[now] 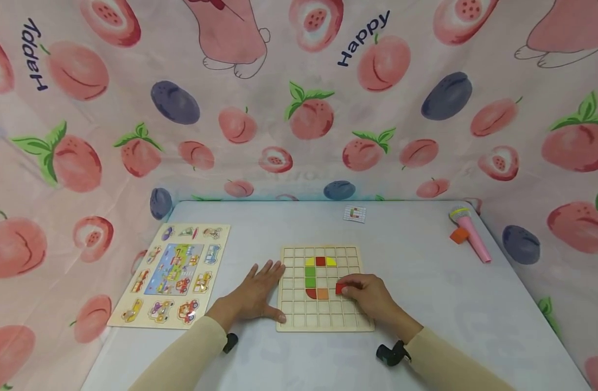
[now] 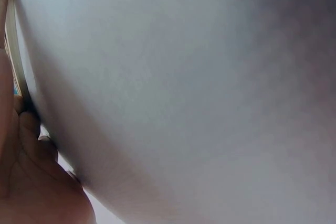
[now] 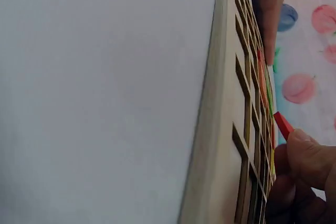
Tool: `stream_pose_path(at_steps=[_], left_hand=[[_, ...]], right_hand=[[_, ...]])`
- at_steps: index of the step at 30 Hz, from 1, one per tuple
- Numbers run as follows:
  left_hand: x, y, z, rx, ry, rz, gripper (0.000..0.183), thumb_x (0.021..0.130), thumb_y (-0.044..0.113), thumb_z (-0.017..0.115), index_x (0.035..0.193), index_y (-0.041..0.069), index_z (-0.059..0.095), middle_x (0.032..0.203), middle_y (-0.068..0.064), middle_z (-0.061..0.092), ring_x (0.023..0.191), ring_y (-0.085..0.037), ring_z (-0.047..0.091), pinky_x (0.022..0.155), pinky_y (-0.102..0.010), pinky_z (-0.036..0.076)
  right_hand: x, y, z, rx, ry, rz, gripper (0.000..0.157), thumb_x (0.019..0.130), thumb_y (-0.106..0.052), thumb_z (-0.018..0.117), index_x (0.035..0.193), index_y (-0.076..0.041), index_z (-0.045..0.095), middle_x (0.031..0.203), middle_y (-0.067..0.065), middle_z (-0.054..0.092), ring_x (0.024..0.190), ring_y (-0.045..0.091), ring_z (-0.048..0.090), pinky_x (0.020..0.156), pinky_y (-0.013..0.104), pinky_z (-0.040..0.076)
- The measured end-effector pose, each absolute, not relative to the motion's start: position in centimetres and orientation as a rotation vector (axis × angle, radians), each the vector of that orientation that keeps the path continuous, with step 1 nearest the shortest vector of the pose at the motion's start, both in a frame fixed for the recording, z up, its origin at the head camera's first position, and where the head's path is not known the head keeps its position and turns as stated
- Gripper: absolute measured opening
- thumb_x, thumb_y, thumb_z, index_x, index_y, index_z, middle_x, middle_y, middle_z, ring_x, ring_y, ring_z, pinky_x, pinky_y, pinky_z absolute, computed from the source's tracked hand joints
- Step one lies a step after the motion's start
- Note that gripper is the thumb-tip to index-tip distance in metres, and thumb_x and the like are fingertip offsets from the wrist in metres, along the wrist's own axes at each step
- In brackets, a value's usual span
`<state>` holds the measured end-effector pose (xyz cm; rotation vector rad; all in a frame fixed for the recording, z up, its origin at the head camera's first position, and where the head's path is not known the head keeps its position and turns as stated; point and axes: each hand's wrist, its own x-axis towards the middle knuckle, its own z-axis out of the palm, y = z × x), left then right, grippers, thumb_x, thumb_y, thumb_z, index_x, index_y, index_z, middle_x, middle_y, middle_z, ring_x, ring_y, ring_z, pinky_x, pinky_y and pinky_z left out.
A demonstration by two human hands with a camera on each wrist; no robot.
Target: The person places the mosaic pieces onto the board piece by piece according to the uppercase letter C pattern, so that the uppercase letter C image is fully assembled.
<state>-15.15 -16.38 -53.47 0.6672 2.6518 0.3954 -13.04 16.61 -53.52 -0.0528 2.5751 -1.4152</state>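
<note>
A wooden grid board (image 1: 291,315) lies in the middle of the table. Set in its cells are yellow, red, green and orange tiles, among them a green tile (image 1: 311,282) and an orange tile (image 1: 322,294), forming a C-like outline. My right hand (image 1: 372,296) pinches a red tile (image 3: 283,125) between thumb and fingers, just over the board's right-middle cells. My left hand (image 1: 255,293) is spread at the board's left edge, thumb and fingertips touching the frame. In the left wrist view, only part of this hand (image 2: 37,177) shows beside the white table.
A wooden picture puzzle (image 1: 216,239) lies to the left. At the back is a small pattern card (image 1: 355,214). On the right, a pink toy microphone (image 1: 475,236) lies beside an orange block (image 1: 459,235). A fruit-print cloth (image 1: 260,98) hangs around the table.
</note>
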Motion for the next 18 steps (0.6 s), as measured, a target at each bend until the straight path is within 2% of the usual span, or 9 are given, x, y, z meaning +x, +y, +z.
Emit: stream_pose_path(at_steps=[5,8,12,18], left_hand=[[-15.2,-16.6,-53.5,0.658,2.660,0.408,0.133,0.071,0.073,0.083,0.170,0.012,0.018,0.178,-0.006,0.013,0.166,-0.027,0.005,0.136,-0.052,0.002],[-15.2,-16.7,-53.5,0.656,2.662,0.422,0.133,0.071,0.072,0.084,0.170,0.011,0.019,0.178,-0.006,0.014,0.166,-0.027,0.006,0.135,-0.053,0.002],[-15.3,-16.6,-53.5,0.653,2.660,0.435,0.133,0.071,0.072,0.085,0.170,0.012,0.019,0.178,-0.005,0.013,0.166,-0.027,0.005,0.135,-0.053,0.001],[-15.2,-16.5,-53.7,0.652,2.657,0.445,0.133,0.071,0.071,0.085,0.170,0.012,0.019,0.178,-0.005,0.013,0.166,-0.026,0.005,0.135,-0.053,0.001]], right_hand=[[-12.8,15.5,-54.1,-0.141,2.700,-1.293,0.016,0.093,-0.011,0.079,0.102,-0.023,0.083,0.113,-0.002,0.077,0.109,0.020,0.065,0.096,0.039,0.053],[-12.7,15.1,-54.2,-0.210,2.773,-1.231,0.016,0.092,-0.012,0.080,0.102,-0.024,0.084,0.109,-0.005,0.077,0.112,0.021,0.066,0.100,0.045,0.051],[-12.6,14.8,-54.2,-0.297,2.851,-1.151,0.017,0.091,-0.013,0.081,0.104,-0.022,0.085,0.099,-0.011,0.075,0.105,0.018,0.066,0.098,0.049,0.045],[-12.4,14.7,-54.1,-0.254,2.870,-1.155,0.015,0.090,-0.011,0.081,0.103,-0.019,0.084,0.101,-0.006,0.076,0.104,0.020,0.067,0.100,0.052,0.042]])
